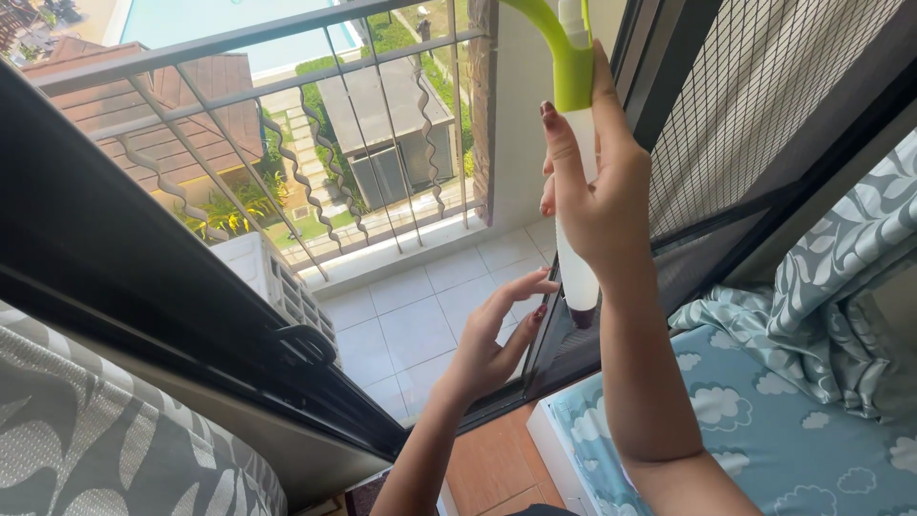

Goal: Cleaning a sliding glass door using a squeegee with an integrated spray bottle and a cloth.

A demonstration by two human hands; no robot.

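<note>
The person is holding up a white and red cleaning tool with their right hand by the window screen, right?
Not quite. In the head view the right hand holds up a cleaning tool that is white and green, not red, by the window screen.

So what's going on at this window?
A person stands at an open sliding window above a tiled balcony. The right hand grips a white tool handle with a green top, held upright against the black window frame. The left hand is open, fingers spread, touching the frame's lower edge just beside the handle's bottom end.
</note>
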